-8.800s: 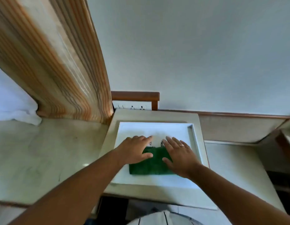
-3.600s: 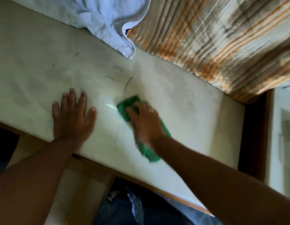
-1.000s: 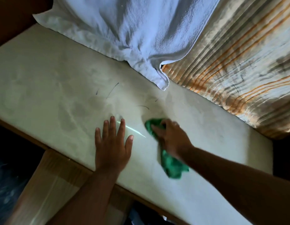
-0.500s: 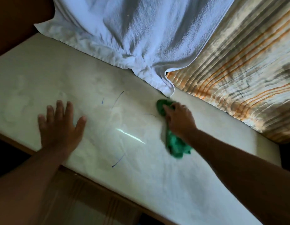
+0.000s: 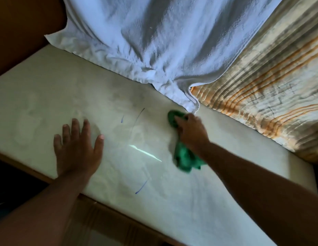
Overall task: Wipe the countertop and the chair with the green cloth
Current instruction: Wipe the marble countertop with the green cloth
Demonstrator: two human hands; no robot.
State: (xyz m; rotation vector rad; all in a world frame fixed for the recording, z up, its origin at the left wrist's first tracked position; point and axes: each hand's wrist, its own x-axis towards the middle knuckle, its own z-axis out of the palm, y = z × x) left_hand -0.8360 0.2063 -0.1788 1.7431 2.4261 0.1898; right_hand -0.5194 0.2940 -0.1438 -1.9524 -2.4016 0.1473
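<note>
Plainly no readable writing, right hand (image 5: 191,133) clamped on green cloth (image 5: 184,157) near countertop's (image 5: 39,96) far edge, left hand (image 5: 77,148) flat, fingers spread, by near edge, blue pen strokes (image 5: 139,115) between.

We see a pale countertop (image 5: 48,96) with blue pen marks (image 5: 139,113) — on it a flat left hand (image 5: 77,148), a green cloth (image 5: 184,157) under the right hand (image 5: 192,132), and a white towel's (image 5: 154,50) edge.

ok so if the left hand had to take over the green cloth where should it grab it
Grab the loose bunched tail of the green cloth trailing below the right hand, coming from the left across the bare countertop. The far end is pinned under the fingers near the white towel.
</note>
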